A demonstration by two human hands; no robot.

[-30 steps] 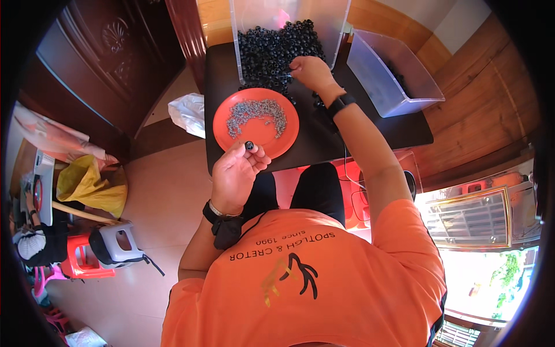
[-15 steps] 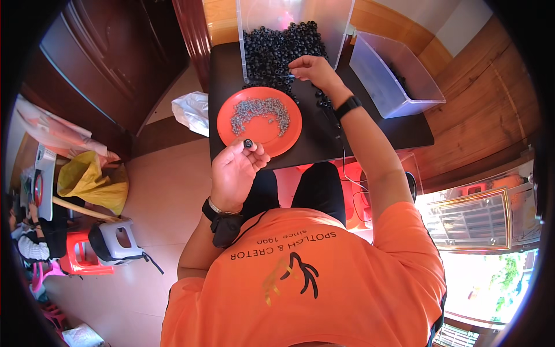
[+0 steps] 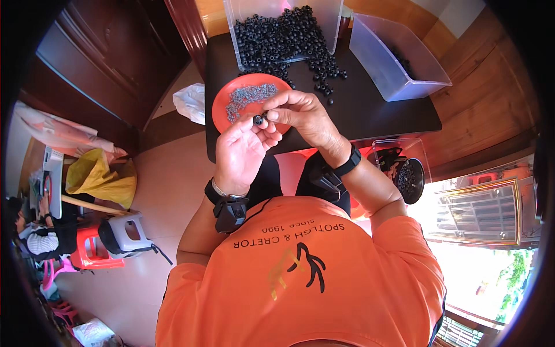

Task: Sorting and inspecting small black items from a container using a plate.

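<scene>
My left hand (image 3: 238, 157) is turned palm up and pinches a small black ring-shaped plastic part (image 3: 258, 120) between thumb and fingers. Beside it, my right hand (image 3: 306, 118) has thumb and forefinger pressed together at the same spot, on a tiny dark piece I cannot make out well. Both hands meet over the near edge of an orange plate (image 3: 222, 115) that holds many small grey metal bits (image 3: 250, 95). Beyond the plate, a heap of black ring-shaped parts (image 3: 277, 37) fills a clear plastic bin (image 3: 231, 34) lying open toward me, and some have spilled onto the black table (image 3: 370, 115).
Another clear bin (image 3: 399, 87), with a few black parts inside, stands at the table's right. Below the table's right edge sits a black bowl (image 3: 421, 179) of small parts. At far left are a yellow bag (image 3: 98, 173), stools (image 3: 92, 248) and another person's sleeve (image 3: 43, 244).
My right hand has come from the bin's front edge down to my left hand, where their fingertips now meet. More loose black parts show on the table as the view has shifted.
</scene>
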